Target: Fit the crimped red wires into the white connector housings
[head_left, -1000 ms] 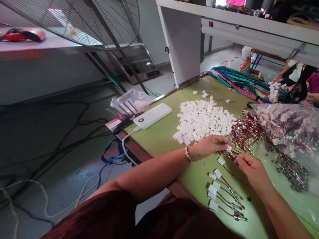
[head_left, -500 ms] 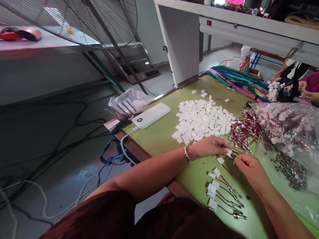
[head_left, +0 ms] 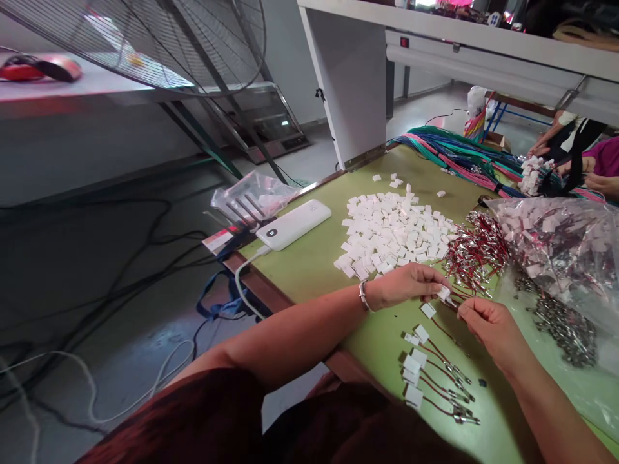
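Observation:
Between the thumb and fingers of my left hand is a small white connector housing. My right hand pinches a short red wire with a metal terminal, its end close against the housing; whether it is inside I cannot tell. Just below my hands lies a white housing with a red wire. Nearer to me, several more housings with wires lie in a row, their metal ends pointing right. Beyond my left hand spreads a heap of loose white housings. A pile of red wires with terminals lies past my fingers.
A clear plastic bag of wired white pieces stands at the right, beside loose metal terminals. A white power bank with a cable lies left. Wire bundles run along the back, near another person's hands.
My right hand has shifted slightly right and up from the housing, exposing a little more of the metal terminal. My left hand keeps its grip almost unmoved.

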{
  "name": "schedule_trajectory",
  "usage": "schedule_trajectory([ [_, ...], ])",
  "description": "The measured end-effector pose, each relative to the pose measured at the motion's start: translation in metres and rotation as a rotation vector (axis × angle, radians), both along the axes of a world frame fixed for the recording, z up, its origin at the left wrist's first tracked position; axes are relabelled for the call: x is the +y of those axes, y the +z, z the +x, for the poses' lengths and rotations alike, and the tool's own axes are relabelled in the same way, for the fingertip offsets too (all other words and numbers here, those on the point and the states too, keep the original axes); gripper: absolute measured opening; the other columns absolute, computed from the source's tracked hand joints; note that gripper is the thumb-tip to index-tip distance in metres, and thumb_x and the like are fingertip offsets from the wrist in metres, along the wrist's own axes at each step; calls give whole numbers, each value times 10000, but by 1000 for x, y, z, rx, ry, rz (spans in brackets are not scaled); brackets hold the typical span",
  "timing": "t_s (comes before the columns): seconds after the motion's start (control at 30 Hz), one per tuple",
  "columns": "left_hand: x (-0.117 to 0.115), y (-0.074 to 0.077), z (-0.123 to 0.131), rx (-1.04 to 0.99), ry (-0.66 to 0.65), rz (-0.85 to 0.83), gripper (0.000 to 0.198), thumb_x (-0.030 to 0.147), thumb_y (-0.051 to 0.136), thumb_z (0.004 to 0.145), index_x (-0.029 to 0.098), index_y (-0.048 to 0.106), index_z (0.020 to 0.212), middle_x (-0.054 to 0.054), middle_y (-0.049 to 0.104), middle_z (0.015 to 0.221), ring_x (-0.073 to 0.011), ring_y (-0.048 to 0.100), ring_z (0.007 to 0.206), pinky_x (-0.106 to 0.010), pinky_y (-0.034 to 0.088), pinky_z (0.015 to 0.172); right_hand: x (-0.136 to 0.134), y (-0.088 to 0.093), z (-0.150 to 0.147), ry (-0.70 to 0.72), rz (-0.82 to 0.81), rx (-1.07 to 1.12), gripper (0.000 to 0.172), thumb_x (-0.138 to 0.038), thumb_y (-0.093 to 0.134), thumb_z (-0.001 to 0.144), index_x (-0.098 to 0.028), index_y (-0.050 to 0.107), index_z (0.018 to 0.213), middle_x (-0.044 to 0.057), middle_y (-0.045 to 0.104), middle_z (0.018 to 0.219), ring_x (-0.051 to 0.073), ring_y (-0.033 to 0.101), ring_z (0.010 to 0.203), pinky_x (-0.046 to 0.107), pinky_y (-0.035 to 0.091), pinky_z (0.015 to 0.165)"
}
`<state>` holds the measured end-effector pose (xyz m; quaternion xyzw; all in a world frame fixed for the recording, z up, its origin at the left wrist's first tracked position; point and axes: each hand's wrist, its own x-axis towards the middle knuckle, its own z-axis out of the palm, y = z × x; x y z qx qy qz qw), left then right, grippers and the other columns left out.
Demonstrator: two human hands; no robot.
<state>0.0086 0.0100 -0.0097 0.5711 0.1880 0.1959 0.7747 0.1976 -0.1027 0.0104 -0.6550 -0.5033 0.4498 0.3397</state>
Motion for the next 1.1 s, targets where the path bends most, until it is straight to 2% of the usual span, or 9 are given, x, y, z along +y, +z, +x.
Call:
schedule_trajectory([
  [0.23, -2, 1, 1, 81, -14, 81, 151, 232, 696, 828, 153, 720, 954, 39, 590, 613, -50, 480, 543, -187, 410, 551, -1, 5, -3, 34, -17, -49, 263, -420, 572, 759, -189, 564, 633, -51, 393, 560, 102, 324, 544, 235, 272, 502],
  [0.5, -1, 3, 0, 21, 8, -18, 126, 195, 640, 862, 140, 710, 951, 35, 576, 616, -54, 490, 550, -190, 414, 549, 0, 3, 0, 26, 1, -85, 275, -427, 554, 770, -187, 569, 638, -66, 318, 529, 90, 252, 501, 237, 207, 462],
  [0.77, -2, 8, -1, 69, -3, 48, 113, 161, 641, 852, 140, 710, 938, 40, 576, 619, -46, 484, 539, -182, 412, 547, -2, 2, -1, 36, -14, -68, 270, -419, 556, 770, -184, 565, 638, -63, 344, 543, 94, 284, 524, 235, 245, 487],
  [1.1, 3, 1, -3, 93, -34, 87, 141, 214, 659, 849, 154, 719, 961, 33, 591, 633, -48, 501, 550, -174, 421, 545, -2, 4, -2, 67, -1, -65, 277, -420, 541, 784, -187, 568, 638, -61, 349, 535, 98, 300, 521, 235, 268, 491],
])
